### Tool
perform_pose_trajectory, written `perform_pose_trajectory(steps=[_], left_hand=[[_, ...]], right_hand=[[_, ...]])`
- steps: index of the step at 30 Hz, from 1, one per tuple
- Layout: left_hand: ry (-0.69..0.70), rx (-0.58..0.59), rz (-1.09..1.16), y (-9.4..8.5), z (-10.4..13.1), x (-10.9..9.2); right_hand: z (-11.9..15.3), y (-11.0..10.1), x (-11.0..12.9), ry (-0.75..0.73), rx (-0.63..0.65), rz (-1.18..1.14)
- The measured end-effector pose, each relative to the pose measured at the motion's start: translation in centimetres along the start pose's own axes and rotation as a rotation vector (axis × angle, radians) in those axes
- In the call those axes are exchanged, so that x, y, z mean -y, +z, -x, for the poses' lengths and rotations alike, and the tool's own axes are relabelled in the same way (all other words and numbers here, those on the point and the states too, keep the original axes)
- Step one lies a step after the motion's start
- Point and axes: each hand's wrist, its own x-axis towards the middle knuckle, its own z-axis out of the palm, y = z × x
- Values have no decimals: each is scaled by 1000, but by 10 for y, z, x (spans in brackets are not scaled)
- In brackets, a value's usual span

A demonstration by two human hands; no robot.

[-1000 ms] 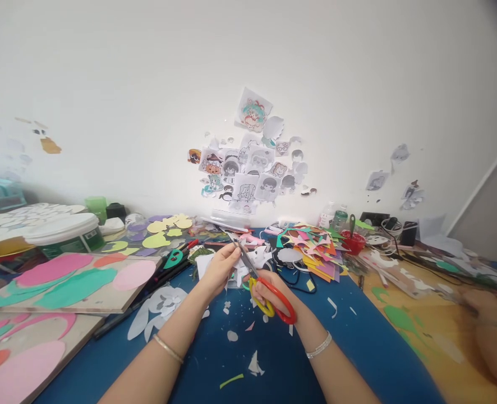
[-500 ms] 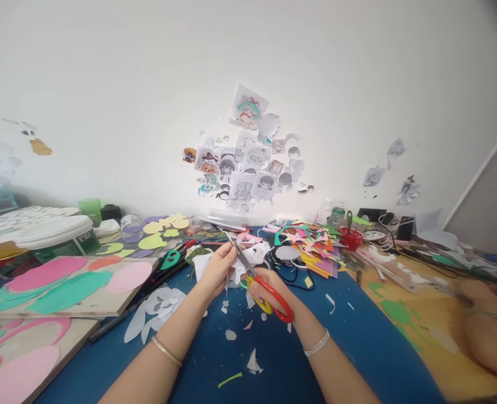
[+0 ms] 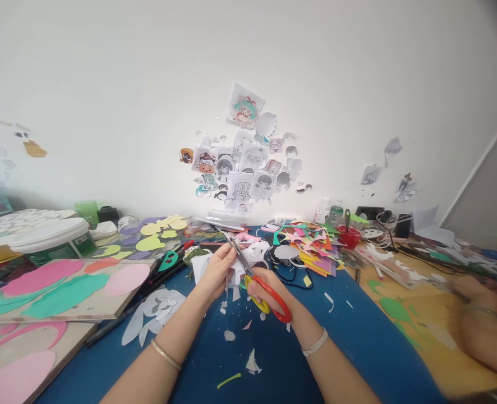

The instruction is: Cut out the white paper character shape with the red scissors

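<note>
My right hand (image 3: 263,285) is closed around the handles of a pair of scissors (image 3: 276,299), one loop red and the other yellow. The blades point up and away, towards my left fingertips, and look nearly closed. Beside the blades, my left hand (image 3: 220,268) is pinched on a piece of white paper, mostly hidden by the fingers and the clutter behind. Below the hands, small white scraps (image 3: 229,335) and a yellow-green strip (image 3: 229,381) lie on the blue mat (image 3: 206,367). White cut shapes (image 3: 153,314) rest left of my left forearm.
Boards with coloured paper shapes (image 3: 126,279) stand at left, near a lidded tub (image 3: 55,235). Coloured paper offcuts (image 3: 316,247) are piled behind my right hand. A red bowl (image 3: 349,238) sits farther right. Another person's arm (image 3: 486,336) is at the right edge.
The view has shifted slightly. My hands and the scissors keep almost the same pose, and a white strip now shows below them. The other person's hand has moved a little.
</note>
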Motion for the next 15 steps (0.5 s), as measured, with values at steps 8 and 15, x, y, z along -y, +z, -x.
perform_pose_trajectory(steps=[8,15], left_hand=[[-3,53,33,-3,-1,3],[14,70,43,2,1,-2]], right_hand=[[0,0,1,-26,-31,42],[-1,-2,-5,-32,-16,-5]])
